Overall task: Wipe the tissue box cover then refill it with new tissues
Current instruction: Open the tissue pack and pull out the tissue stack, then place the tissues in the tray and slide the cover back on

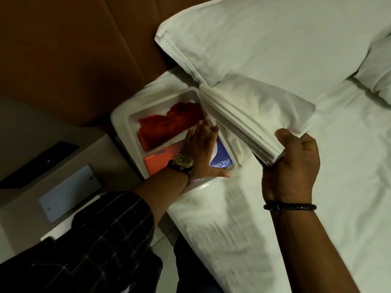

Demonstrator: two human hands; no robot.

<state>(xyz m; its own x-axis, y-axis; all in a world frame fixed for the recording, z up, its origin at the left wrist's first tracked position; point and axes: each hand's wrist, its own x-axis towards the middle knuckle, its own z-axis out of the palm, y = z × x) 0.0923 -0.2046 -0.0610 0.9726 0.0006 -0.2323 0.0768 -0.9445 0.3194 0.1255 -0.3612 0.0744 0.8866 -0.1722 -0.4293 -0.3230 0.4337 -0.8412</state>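
The stack of white tissues (249,115) is held above the bed, its long axis running from the lower right, where the right hand (292,166) pinches its near end between thumb and closed fingers, up and left toward the pillow (275,39); the far end fans out over the corner of the white tray (120,123). The left hand (201,149) lies flat in the tray with its fingers straight and spread, gripping nothing. It rests across a blue tissue packet (222,155) printed "PREMI…", whose long side runs along the tray's right wall. Also in the tray are a crumpled red cloth (167,125) and an orange flat piece (160,161); what that piece is cannot be told.

The tray sits on the white bed sheet (317,208) at the mattress corner, beside a brown headboard (74,49) and a pale bedside bench (31,144). The light is dim, and the left hand hides most of the packet.
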